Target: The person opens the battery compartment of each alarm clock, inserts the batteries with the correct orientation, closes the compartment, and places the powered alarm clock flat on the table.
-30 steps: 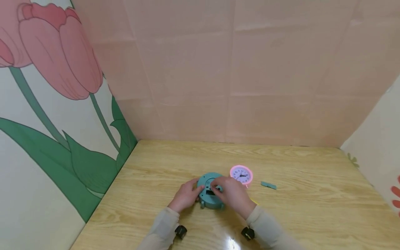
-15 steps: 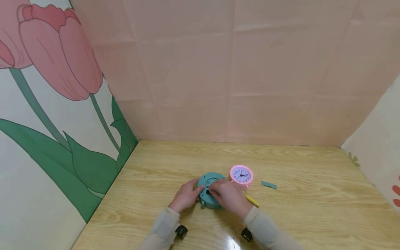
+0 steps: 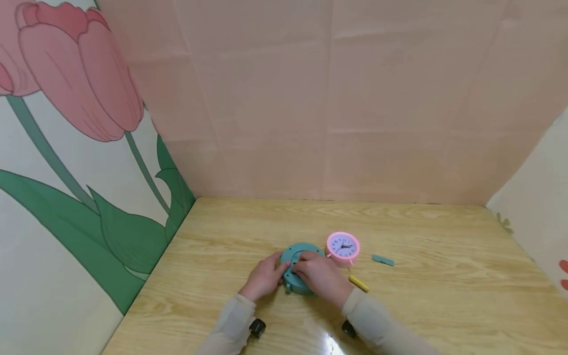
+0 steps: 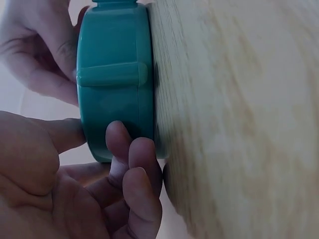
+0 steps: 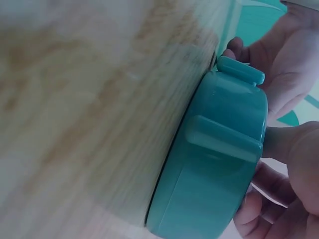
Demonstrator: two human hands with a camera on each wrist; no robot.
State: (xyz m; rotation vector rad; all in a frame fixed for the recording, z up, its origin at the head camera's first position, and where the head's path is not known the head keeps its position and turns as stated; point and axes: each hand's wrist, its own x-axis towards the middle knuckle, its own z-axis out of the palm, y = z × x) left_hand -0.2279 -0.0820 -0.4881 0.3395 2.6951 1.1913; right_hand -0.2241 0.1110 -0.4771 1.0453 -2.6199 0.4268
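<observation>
1 pale wooden table (image 3: 222,236) holds a round teal plastic clock (image 4: 112,102), back up. The left hand (image 3: 263,277) grips its side with curled fingers. The right hand's (image 3: 325,277) bent fingers hide its middle; whether they pinch anything, I can't tell. Only the head view shows a short yellow stick (image 3: 358,283).

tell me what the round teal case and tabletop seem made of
The round teal case looks like smooth, glossy plastic: soft highlights and a thin side seam show. The pale yellowish wood-grained tabletop could be wood or printed laminate; its grain and bright reflection leave that open.
</observation>
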